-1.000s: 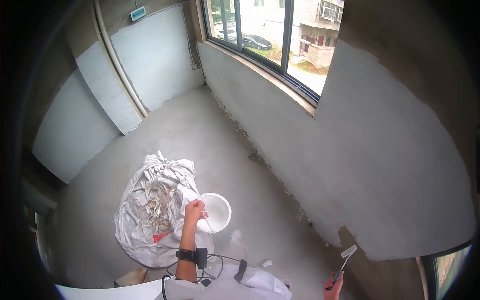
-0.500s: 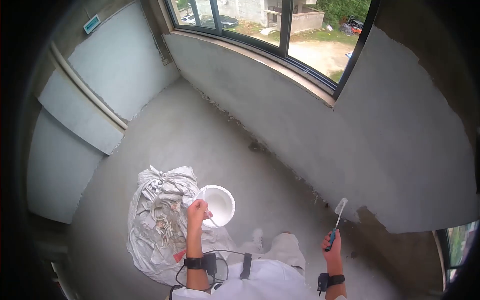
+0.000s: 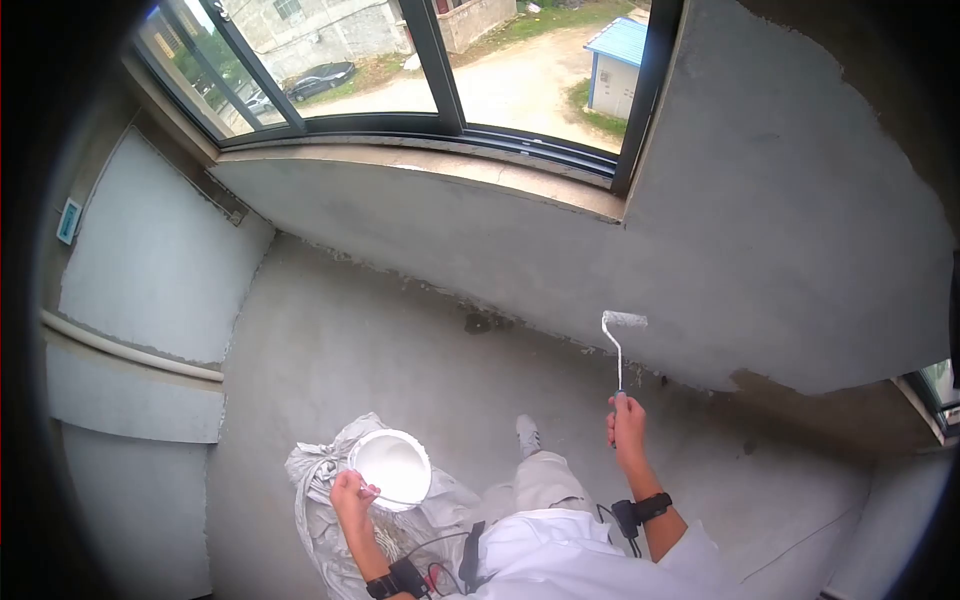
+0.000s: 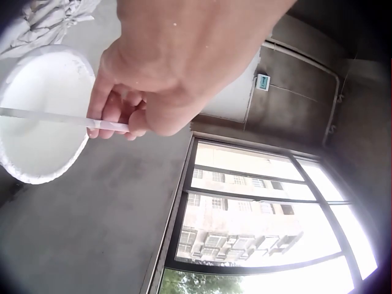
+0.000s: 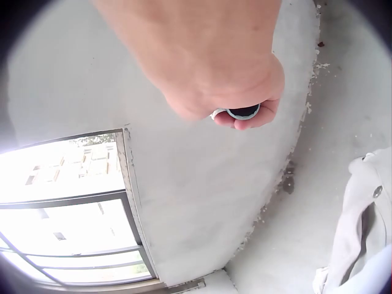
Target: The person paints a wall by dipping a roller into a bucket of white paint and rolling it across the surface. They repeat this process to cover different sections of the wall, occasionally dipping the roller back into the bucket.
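My left hand (image 3: 352, 498) grips the pale plastic handle (image 4: 52, 116) of a white bucket (image 3: 412, 450). The bucket hangs beside that hand with its mouth tipped into view, its rim crusted white and its inside white. In my right hand (image 3: 627, 430) is a paint roller (image 3: 625, 320), fingers wrapped around its dark grip. The roller's white sleeve points away from me and overlaps the grey lower wall in the head view. From the right wrist, only the butt end of the grip (image 5: 244, 113) shows; the sleeve is hidden there.
A crumpled whitish woven sheet (image 3: 325, 460) lies on the concrete floor (image 3: 320, 350) under and beside the bucket. Ahead runs a grey-coated wall (image 3: 750, 230) with bare brown patches at its edges. A dark-framed window (image 3: 450, 110) with a ledge is above it.
The view has swung rightward. My right hand has come up from the lower edge with the roller, which now stands upright in view. The left hand still carries the bucket, now over the sheet in view.
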`<state>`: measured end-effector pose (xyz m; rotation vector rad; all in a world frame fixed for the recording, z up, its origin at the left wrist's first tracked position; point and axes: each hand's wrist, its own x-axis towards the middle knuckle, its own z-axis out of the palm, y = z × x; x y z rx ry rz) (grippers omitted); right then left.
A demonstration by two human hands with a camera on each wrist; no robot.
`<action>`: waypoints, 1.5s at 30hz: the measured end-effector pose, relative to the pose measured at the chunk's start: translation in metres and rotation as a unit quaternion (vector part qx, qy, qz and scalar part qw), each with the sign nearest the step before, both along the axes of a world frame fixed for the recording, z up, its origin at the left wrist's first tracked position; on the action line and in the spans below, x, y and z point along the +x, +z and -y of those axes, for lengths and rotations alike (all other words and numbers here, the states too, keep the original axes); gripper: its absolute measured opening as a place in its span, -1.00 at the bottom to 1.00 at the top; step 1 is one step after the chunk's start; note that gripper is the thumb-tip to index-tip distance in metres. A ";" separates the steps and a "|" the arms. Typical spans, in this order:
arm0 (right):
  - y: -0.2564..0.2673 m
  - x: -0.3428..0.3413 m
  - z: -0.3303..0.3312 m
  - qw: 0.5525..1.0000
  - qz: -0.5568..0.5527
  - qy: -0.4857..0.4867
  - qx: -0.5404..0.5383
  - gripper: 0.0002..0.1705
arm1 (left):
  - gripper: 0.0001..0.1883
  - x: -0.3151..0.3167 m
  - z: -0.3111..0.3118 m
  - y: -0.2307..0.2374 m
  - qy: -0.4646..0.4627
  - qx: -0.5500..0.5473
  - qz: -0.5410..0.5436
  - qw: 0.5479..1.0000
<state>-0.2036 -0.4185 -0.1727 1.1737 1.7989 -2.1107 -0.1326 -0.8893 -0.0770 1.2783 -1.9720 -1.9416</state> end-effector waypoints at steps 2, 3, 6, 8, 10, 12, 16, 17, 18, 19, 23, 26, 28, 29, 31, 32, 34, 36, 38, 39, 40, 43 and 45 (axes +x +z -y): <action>0.025 -0.049 0.010 0.999 -0.041 -0.020 0.012 -0.58 | -0.87 -0.015 0.012 0.007 -0.005 -0.008 -0.005 1.000; 0.034 -0.072 0.016 0.998 -0.058 -0.033 0.019 -0.57 | -0.87 -0.024 0.016 0.010 0.002 -0.008 -0.006 1.000; 0.052 -0.124 0.031 0.994 -0.090 -0.061 0.013 -0.59 | -0.85 -0.059 0.020 0.013 0.012 -0.004 -0.009 1.000; 0.046 -0.142 0.050 0.993 -0.086 -0.084 0.007 -0.58 | -0.85 -0.084 0.026 0.009 0.014 -0.006 0.001 1.000; 0.036 -0.149 0.069 0.992 -0.072 -0.101 0.011 -0.59 | -0.84 -0.097 0.034 0.005 0.008 -0.006 0.011 1.000; 0.019 -0.159 0.081 0.991 -0.053 -0.118 0.024 -0.59 | -0.84 -0.119 0.038 0.001 -0.009 -0.003 0.013 1.000; -0.021 -0.172 0.079 0.991 0.003 -0.123 -0.044 -0.60 | -0.86 -0.157 0.049 -0.014 -0.065 0.003 0.046 0.997; -0.037 -0.178 0.075 0.991 0.013 -0.120 -0.050 -0.60 | -0.86 -0.169 0.052 -0.019 -0.085 0.002 0.054 0.995; -0.059 -0.184 0.072 0.991 0.025 -0.115 -0.057 -0.60 | -0.86 -0.178 0.056 -0.025 -0.101 0.000 0.063 0.993; -0.081 -0.187 0.071 0.991 0.041 -0.106 -0.066 -0.61 | -0.86 -0.185 0.061 -0.030 -0.113 -0.002 0.075 0.991; -0.156 -0.216 0.062 0.987 0.091 -0.122 -0.059 -0.61 | -0.81 -0.212 0.062 -0.041 -0.151 0.005 0.083 0.985; -0.169 -0.225 0.062 0.985 0.096 -0.134 -0.042 -0.62 | -0.81 -0.236 0.060 -0.046 -0.181 -0.001 0.092 0.979; -0.143 -0.212 0.065 0.986 0.082 -0.138 -0.043 -0.61 | -0.79 -0.245 0.060 -0.045 -0.202 -0.008 0.089 0.975; -0.120 -0.205 0.065 0.986 0.073 -0.143 -0.041 -0.60 | -0.79 -0.250 0.062 -0.045 -0.210 -0.008 0.094 0.973; -0.076 -0.190 0.064 0.986 0.052 -0.155 -0.031 -0.60 | -0.79 -0.264 0.062 -0.050 -0.225 -0.004 0.095 0.970; -0.056 -0.180 0.066 0.986 0.043 -0.160 -0.027 -0.59 | -0.79 -0.270 0.063 -0.051 -0.237 -0.002 0.094 0.967; -0.022 -0.167 0.068 0.985 0.019 -0.170 -0.001 -0.59 | -0.79 -0.281 0.063 -0.053 -0.260 -0.001 0.091 0.961; 0.006 -0.161 0.067 0.984 0.004 -0.181 -0.001 -0.59 | -0.79 -0.288 0.060 -0.055 -0.275 -0.005 0.089 0.957; 0.022 -0.159 0.063 0.981 -0.002 -0.192 -0.024 -0.58 | -0.79 -0.293 0.056 -0.056 -0.284 -0.009 0.097 0.954; 0.015 -0.159 0.059 0.983 0.005 -0.182 -0.028 -0.58 | -0.78 -0.295 0.051 -0.057 -0.287 -0.010 0.103 0.952; 0.003 -0.160 0.056 0.984 0.012 -0.172 -0.032 -0.59 | -0.78 -0.297 0.046 -0.059 -0.290 -0.012 0.110 0.951; -0.064 -0.169 0.044 0.983 0.056 -0.164 -0.056 -0.61 | -0.77 -0.292 0.040 -0.073 -0.302 -0.022 0.111 0.947; -0.127 -0.179 0.037 0.980 0.087 -0.168 -0.053 -0.62 | -0.78 -0.286 0.037 -0.087 -0.302 -0.030 0.124 0.945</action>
